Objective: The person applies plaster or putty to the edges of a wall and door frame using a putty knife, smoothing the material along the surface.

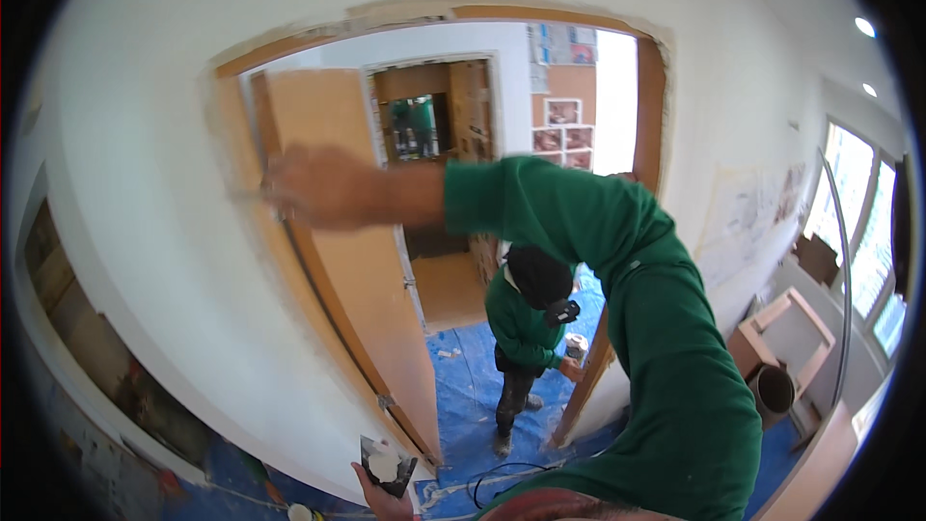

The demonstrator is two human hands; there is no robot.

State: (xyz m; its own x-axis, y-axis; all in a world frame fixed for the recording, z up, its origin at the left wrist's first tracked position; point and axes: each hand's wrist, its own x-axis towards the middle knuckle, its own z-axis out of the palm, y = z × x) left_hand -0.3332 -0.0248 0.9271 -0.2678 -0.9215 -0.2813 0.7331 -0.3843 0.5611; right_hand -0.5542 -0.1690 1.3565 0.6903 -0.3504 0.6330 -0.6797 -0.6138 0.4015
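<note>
My right hand (323,188), its green-sleeved arm stretched across the doorway, is closed around a thin putty knife (249,195) smeared by motion. The blade is at the white wall (145,203), beside the left upright of the wooden door frame (253,159). Low down, my left hand (386,500) grips a dark, square-edged putty holder (400,468) with a lump of white putty (384,464) on it. Some of the left hand's fingers are hidden beneath the holder.
A co-worker (526,309) in green stands in the doorway holding a can (576,345). The wooden door (333,125) stands ajar. Blue sheeting (458,391) covers the floor, with a black cable (502,471) on it. A brown bin (774,394) and wooden frame (796,328) are at right.
</note>
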